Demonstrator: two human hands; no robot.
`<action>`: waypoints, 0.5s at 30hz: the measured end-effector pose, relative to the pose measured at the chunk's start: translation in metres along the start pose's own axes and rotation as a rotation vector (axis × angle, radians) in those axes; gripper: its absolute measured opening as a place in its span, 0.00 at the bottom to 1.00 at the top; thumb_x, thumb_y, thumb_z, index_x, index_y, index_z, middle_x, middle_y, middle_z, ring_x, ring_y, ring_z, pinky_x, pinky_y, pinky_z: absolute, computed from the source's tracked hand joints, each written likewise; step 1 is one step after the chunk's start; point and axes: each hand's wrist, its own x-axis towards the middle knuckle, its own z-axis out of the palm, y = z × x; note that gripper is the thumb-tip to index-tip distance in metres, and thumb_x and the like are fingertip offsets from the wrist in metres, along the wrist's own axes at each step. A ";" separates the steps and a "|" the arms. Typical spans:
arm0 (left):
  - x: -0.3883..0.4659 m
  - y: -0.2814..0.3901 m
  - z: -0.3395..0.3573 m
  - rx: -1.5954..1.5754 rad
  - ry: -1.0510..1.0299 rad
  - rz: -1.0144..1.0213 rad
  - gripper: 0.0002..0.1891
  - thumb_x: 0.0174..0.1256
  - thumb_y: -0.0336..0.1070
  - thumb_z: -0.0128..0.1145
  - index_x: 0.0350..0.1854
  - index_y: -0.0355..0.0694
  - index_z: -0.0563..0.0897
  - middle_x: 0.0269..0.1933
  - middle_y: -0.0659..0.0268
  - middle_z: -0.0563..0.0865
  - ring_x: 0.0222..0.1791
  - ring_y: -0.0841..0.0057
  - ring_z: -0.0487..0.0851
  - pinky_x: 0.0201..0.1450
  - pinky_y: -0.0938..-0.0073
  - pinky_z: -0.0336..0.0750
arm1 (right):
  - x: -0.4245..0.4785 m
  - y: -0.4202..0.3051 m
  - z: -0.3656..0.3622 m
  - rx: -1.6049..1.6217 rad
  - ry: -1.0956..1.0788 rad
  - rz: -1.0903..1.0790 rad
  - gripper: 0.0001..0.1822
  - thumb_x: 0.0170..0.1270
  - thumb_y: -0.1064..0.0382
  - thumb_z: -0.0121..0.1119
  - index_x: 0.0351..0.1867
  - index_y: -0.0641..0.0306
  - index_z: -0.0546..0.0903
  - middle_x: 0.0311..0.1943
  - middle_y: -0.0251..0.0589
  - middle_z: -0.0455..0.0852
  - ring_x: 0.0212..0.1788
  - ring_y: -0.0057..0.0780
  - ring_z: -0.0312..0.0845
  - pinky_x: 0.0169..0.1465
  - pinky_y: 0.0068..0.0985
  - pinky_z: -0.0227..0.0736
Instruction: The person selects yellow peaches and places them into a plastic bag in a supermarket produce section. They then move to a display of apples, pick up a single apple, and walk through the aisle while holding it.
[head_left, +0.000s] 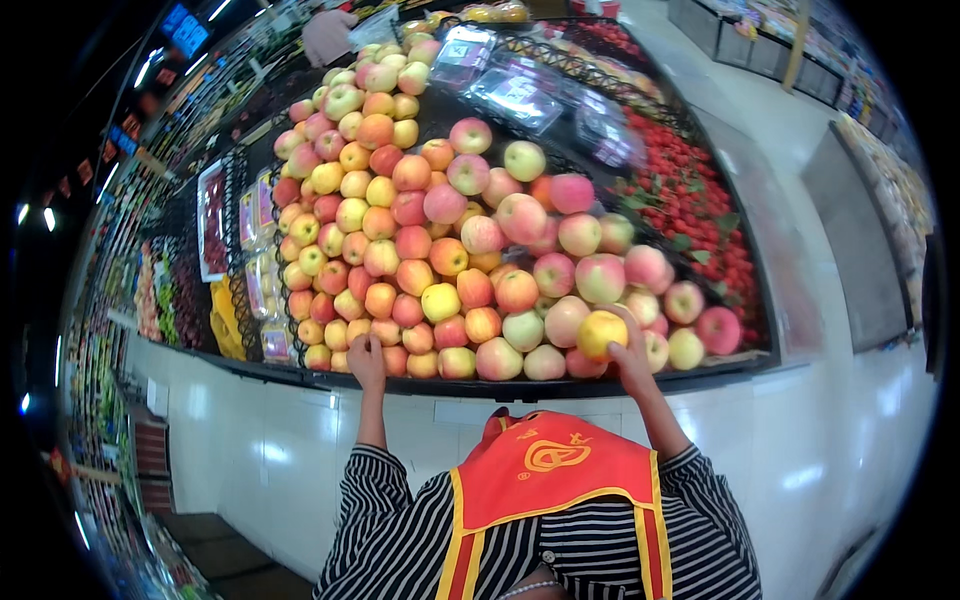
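Observation:
My right hand holds a yellow-orange apple above the front right of a large heap of apples, thumb on its near side. At the front left, my left hand rests against the heap with its fingers curled. Its fingertips are partly hidden, so whether they grip anything is unclear. Close beside it lies a yellow-red apple. Smaller yellow and red apples fill the left and middle of the heap. Larger pale green and pink apples lie on the right, around my right hand.
A black display stand carries the fruit, its front edge close to my body. Red berry-like fruit with leaves lies at the right. Clear plastic boxes sit behind the apples. A person is at the far left, beyond the heap.

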 end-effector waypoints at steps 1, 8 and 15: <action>0.000 0.005 0.000 0.024 0.021 -0.010 0.15 0.69 0.36 0.60 0.25 0.31 0.77 0.24 0.52 0.78 0.24 0.58 0.76 0.31 0.58 0.70 | -0.003 0.002 -0.009 0.005 0.008 -0.001 0.37 0.58 0.47 0.63 0.66 0.65 0.73 0.58 0.44 0.79 0.61 0.34 0.75 0.66 0.32 0.69; -0.002 0.014 0.002 0.132 0.071 -0.073 0.16 0.68 0.38 0.59 0.23 0.32 0.77 0.24 0.51 0.79 0.24 0.55 0.77 0.31 0.57 0.72 | 0.006 -0.002 -0.044 -0.092 0.103 -0.059 0.37 0.57 0.45 0.62 0.65 0.65 0.73 0.56 0.47 0.78 0.60 0.38 0.75 0.66 0.34 0.68; 0.008 0.050 0.001 0.177 0.005 0.157 0.07 0.67 0.34 0.61 0.32 0.39 0.79 0.30 0.59 0.80 0.26 0.59 0.80 0.30 0.61 0.75 | 0.014 0.027 -0.046 0.058 0.157 -0.050 0.35 0.59 0.44 0.59 0.63 0.66 0.75 0.55 0.48 0.78 0.60 0.38 0.75 0.65 0.35 0.68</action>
